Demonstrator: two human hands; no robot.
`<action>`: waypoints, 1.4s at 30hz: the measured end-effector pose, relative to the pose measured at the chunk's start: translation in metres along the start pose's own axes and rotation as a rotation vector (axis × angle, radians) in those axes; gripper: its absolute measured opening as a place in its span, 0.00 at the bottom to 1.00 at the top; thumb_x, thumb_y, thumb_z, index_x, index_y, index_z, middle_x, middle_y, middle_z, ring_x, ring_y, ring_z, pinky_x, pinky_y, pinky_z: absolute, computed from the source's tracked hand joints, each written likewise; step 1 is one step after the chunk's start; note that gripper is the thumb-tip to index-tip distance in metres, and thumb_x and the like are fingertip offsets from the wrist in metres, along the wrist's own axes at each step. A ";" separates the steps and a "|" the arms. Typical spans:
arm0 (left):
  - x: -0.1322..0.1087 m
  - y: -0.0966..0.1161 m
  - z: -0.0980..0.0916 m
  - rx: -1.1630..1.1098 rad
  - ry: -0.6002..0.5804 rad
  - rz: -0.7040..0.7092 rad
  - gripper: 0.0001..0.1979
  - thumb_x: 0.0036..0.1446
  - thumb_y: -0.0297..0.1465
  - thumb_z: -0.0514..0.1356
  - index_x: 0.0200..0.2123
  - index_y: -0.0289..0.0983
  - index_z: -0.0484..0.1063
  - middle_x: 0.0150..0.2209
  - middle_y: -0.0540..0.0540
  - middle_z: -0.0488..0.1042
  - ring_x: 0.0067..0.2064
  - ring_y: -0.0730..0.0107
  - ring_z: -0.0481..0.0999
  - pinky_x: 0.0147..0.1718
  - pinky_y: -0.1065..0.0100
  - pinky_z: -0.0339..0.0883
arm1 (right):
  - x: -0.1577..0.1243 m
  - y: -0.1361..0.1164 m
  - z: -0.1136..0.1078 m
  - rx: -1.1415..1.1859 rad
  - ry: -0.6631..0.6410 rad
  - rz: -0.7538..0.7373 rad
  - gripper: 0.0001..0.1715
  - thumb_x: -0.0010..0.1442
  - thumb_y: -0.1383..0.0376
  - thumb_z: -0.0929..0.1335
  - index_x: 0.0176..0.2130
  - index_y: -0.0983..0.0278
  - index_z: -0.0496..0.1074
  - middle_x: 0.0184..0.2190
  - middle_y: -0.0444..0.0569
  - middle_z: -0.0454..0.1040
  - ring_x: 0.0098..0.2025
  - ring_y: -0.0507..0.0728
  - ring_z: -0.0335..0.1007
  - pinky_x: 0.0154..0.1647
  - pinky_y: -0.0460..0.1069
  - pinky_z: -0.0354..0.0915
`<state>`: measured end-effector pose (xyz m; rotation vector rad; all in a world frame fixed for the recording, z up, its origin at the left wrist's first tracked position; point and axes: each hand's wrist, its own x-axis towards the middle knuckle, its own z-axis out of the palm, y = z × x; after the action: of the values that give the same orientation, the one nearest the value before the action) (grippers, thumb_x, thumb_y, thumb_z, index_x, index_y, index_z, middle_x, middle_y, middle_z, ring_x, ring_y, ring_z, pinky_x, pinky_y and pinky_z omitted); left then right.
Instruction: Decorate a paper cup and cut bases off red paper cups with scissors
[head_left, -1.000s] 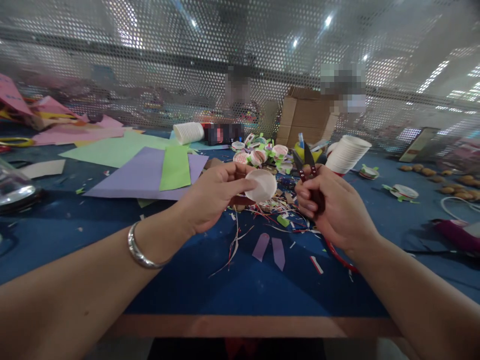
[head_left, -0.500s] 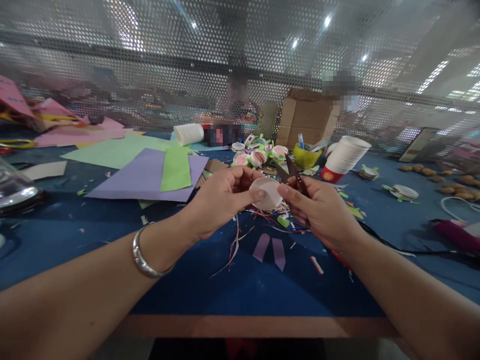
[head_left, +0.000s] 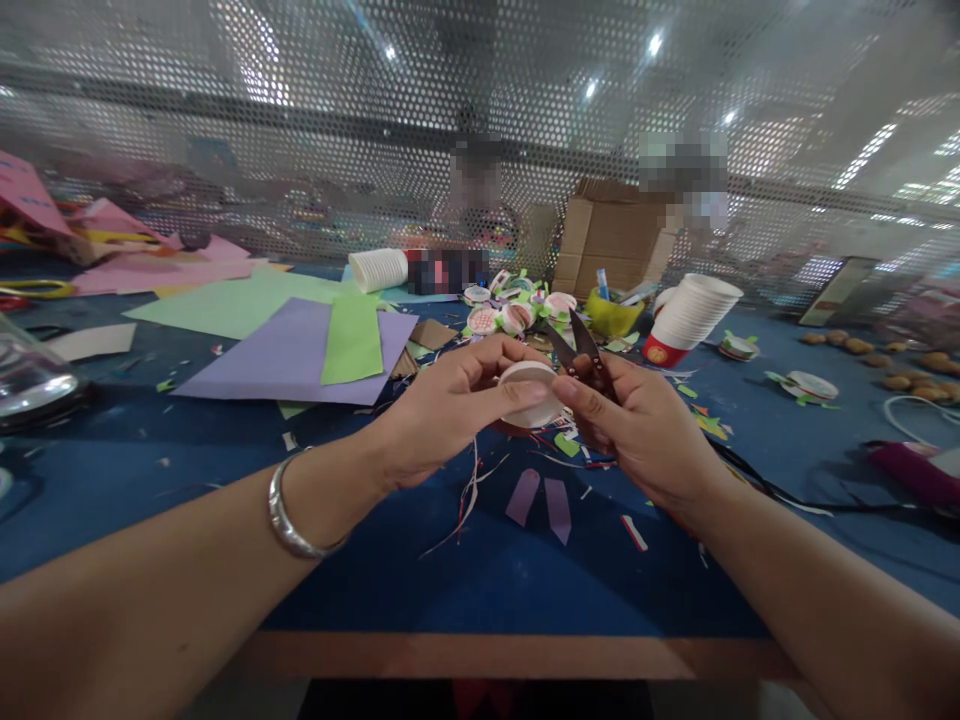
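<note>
Between my hands is a white round paper-cup bottom [head_left: 534,408], low and shallow, its hollow side turned partly toward me. My left hand [head_left: 457,408] is closed on it, with the thumb across the middle. My right hand [head_left: 634,415] grips dark-bladed scissors [head_left: 586,352], whose parted blades point up and away; its thumb and fingertips also touch the cup bottom's right edge. Below lie two cut purple paper strips [head_left: 523,497], among thin paper trimmings [head_left: 472,490]. Behind my hands is a pile of small white discs with green paper pieces [head_left: 517,308].
Purple [head_left: 270,360] and green paper sheets cover the left side. A stack of paper cups [head_left: 691,315] stands right, near a yellow-green bowl [head_left: 611,312]; another cup stack [head_left: 379,270] lies tipped. A cardboard box [head_left: 607,240] and perforated metal screen stand behind.
The cup bottom has tilted and turned slightly in my fingers, and my left thumb has slid further across it. My right hand keeps the scissors in nearly the same place.
</note>
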<state>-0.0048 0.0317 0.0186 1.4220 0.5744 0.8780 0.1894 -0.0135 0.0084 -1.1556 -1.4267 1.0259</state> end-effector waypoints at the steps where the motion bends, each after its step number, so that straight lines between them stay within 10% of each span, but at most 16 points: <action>1: -0.001 0.001 -0.001 -0.038 -0.031 -0.014 0.08 0.57 0.30 0.68 0.41 0.37 0.76 0.37 0.50 0.76 0.39 0.73 0.76 0.39 0.71 0.72 | 0.000 0.000 0.000 0.003 0.000 -0.002 0.18 0.58 0.52 0.75 0.38 0.60 0.70 0.20 0.36 0.61 0.19 0.47 0.51 0.18 0.45 0.49; 14: 0.002 0.010 -0.016 -0.107 -0.315 -0.023 0.20 0.55 0.29 0.71 0.51 0.39 0.74 0.42 0.47 0.79 0.42 0.71 0.78 0.42 0.71 0.73 | -0.005 -0.009 -0.001 0.003 0.067 -0.098 0.18 0.62 0.50 0.73 0.37 0.61 0.72 0.24 0.39 0.61 0.22 0.48 0.51 0.19 0.47 0.47; 34: 0.014 -0.005 -0.030 0.357 -0.054 0.369 0.27 0.50 0.24 0.71 0.51 0.39 0.66 0.45 0.47 0.70 0.46 0.71 0.74 0.45 0.70 0.76 | -0.010 -0.015 -0.007 0.054 0.137 -0.105 0.25 0.68 0.45 0.64 0.35 0.59 0.79 0.27 0.47 0.64 0.23 0.50 0.52 0.21 0.51 0.45; 42: 0.016 -0.005 -0.031 0.460 -0.013 0.454 0.28 0.49 0.24 0.72 0.51 0.40 0.66 0.48 0.46 0.70 0.44 0.71 0.75 0.42 0.70 0.77 | -0.010 -0.012 -0.006 -0.057 -0.044 -0.037 0.21 0.66 0.48 0.68 0.35 0.62 0.75 0.23 0.40 0.58 0.23 0.49 0.47 0.21 0.49 0.42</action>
<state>-0.0195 0.0640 0.0131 2.0246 0.4662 1.1380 0.1939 -0.0253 0.0191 -1.1501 -1.5156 0.9960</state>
